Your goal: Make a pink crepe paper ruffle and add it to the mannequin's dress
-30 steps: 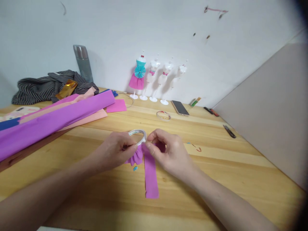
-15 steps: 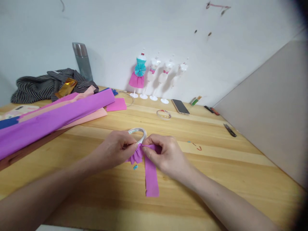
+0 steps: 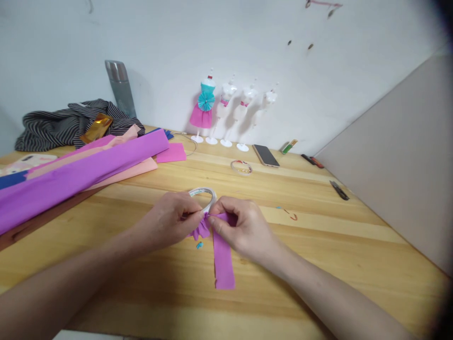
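Note:
My left hand (image 3: 170, 221) and my right hand (image 3: 240, 226) meet over the wooden table (image 3: 318, 245), both pinched on a strip of purple crepe paper (image 3: 222, 257). The left fingers hold the gathered, pleated end of the strip. The right thumb and forefinger pinch a fold right beside those pleats, and the loose flat tail of the strip lies toward me. A white tape roll (image 3: 203, 194) lies just behind my fingertips, touching or nearly touching them.
Long purple, pink and peach crepe rolls (image 3: 81, 167) lie at the left. Striped cloth (image 3: 67, 125) and a metal flask (image 3: 120, 92) sit behind them. Several small dress-form figures (image 3: 230, 113) stand by the wall, with a phone (image 3: 266, 156), a bracelet ring (image 3: 241, 167) and a cutter (image 3: 339, 190) nearby.
My right hand has come down and left onto the strip, closing its pinch against the pleats. The left hand has stayed almost still.

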`<act>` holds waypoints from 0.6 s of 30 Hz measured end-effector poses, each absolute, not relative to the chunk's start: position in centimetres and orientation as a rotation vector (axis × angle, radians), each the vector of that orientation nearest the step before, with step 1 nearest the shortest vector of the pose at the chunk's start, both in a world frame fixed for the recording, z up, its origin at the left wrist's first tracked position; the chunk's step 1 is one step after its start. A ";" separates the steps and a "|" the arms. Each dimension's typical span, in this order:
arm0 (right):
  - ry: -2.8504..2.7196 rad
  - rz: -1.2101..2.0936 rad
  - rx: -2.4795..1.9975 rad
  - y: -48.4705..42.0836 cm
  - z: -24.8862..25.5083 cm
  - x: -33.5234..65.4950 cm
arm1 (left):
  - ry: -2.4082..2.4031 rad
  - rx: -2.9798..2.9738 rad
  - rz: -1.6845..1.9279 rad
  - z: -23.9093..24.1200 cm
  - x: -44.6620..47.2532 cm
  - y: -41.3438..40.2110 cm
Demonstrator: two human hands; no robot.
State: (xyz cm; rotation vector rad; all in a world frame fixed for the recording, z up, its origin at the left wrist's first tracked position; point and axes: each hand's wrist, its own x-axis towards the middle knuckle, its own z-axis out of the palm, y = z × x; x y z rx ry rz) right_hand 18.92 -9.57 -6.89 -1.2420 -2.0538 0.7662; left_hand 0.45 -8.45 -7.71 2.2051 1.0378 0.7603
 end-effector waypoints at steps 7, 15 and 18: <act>-2.037 0.735 -1.333 -9.2 -7.1 18.9 | 1.058 2.208 0.734 -8.0 0.3 -8.5; -2.057 0.683 -1.328 -9.1 -7.2 18.9 | 1.049 2.235 0.751 -8.1 0.4 -8.4; -2.066 0.632 -1.315 -9.2 -7.3 18.8 | 1.036 2.264 0.737 -8.2 0.4 -8.4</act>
